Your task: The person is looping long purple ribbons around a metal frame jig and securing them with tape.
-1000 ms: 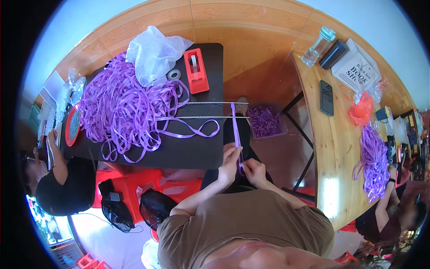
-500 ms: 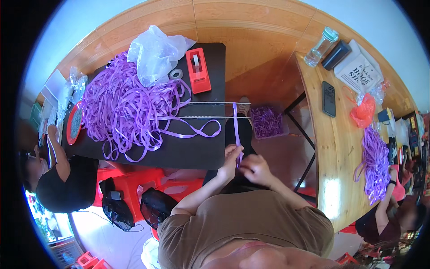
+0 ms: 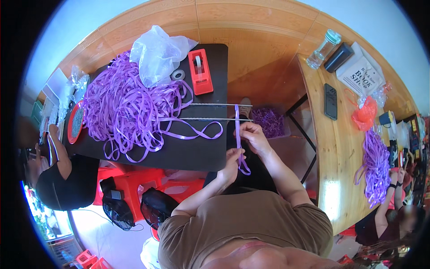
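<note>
A narrow purple ribbon [image 3: 237, 115] hangs down over two thin metal rods [image 3: 215, 119] that stick out from the dark table's right edge. My left hand [image 3: 230, 166] pinches the ribbon low down, with its loose end curling below the fingers. Higher up, my right hand [image 3: 253, 137] is closed at the ribbon just under the nearer rod, thumb and fingers brought together on it. A big tangled heap of purple ribbon [image 3: 125, 103] covers much of the dark table [image 3: 197, 152], and one loop trails toward the rods.
On the dark table are a red tape dispenser [image 3: 200, 71], a tape roll [image 3: 178, 75] and a plastic bag [image 3: 156, 54]. A bin of purple pieces [image 3: 268, 123] stands below. The wooden table [image 3: 329, 148] holds a phone [image 3: 330, 101], bottle and ribbon bundle [image 3: 375, 168]. People sit on both sides.
My right hand has moved up and away from beside my left hand to the ribbon just below the rods. The ribbon's loose end now shows under my left hand, which stays nearly in place.
</note>
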`<state>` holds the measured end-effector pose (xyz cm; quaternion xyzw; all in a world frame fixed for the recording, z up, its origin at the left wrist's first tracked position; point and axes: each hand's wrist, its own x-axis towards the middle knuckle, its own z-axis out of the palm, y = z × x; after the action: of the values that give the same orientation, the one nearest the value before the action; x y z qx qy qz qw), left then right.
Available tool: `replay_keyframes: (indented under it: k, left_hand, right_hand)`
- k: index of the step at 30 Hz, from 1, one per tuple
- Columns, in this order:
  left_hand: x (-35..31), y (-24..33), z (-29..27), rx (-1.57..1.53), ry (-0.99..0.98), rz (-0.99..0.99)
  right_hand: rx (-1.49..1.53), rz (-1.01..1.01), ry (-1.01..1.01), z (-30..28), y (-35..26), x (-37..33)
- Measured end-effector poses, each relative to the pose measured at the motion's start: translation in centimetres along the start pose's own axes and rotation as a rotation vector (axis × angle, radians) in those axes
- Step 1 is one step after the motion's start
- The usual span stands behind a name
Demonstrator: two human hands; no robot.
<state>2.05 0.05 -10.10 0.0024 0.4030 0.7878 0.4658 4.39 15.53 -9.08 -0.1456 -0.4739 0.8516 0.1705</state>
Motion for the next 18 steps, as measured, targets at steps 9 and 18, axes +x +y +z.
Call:
replay_keyframes:
  k: [9, 18]
  left_hand:
    - [-0.5, -0.7, -0.5, 0.325, 0.056, 0.261]
    - [-1.9, 0.7, -0.6, 0.551, 0.046, 0.214]
  right_hand:
    - [-0.189, -0.142, 0.173, 0.3, 1.3, -1.5]
    - [-0.264, -0.046, 0.201, 1.1, 3.6, -7.2]
